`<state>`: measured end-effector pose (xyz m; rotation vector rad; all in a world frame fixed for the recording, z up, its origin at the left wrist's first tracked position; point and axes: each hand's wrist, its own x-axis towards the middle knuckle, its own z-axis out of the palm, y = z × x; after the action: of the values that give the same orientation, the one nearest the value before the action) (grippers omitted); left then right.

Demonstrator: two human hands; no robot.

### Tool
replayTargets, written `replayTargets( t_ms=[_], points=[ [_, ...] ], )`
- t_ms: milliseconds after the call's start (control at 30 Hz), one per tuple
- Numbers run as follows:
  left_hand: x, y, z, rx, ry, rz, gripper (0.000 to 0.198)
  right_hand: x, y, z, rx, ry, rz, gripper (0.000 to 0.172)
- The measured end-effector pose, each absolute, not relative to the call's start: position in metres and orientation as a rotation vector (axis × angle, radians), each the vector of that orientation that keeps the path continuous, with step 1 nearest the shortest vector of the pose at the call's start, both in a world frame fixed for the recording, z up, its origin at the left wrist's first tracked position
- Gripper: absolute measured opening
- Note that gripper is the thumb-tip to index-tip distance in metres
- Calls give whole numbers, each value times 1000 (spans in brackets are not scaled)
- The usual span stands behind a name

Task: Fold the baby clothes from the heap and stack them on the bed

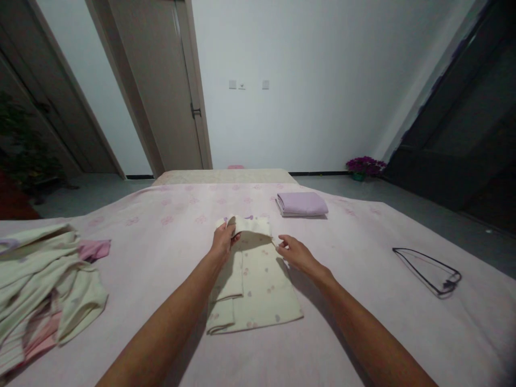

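Pinching a folded edge of cream floral cloth (253, 295) in the left hand (222, 242), right hand (296, 253) touching that cloth, grip unclear, folded lilac cloth (301, 204) ahead on pink bedspread (121, 279).

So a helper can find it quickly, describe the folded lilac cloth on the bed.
Start with the wide pink flower-patterned bed cover. Near its far edge, right of centre, lies a lilac cloth. It is folded into a neat flat rectangle, unlike the half-folded cream cloth nearer you and the crumpled heap at the left.
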<state>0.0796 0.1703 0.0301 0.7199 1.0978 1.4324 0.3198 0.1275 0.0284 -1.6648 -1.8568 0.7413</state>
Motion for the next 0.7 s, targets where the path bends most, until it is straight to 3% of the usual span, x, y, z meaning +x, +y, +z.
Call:
replayTargets(
  t_ms=[133, 367, 700],
  points=[
    [69, 185, 45, 660, 1093, 1443, 18, 327, 99, 26, -1833, -2105, 645, 26],
    [62, 195, 62, 628, 1103, 1437, 19, 308, 77, 38, -1821, -2114, 771, 51],
    [43, 198, 81, 759, 1152, 1460, 20, 260, 80, 38, -1732, -2191, 723, 42]
  ],
)
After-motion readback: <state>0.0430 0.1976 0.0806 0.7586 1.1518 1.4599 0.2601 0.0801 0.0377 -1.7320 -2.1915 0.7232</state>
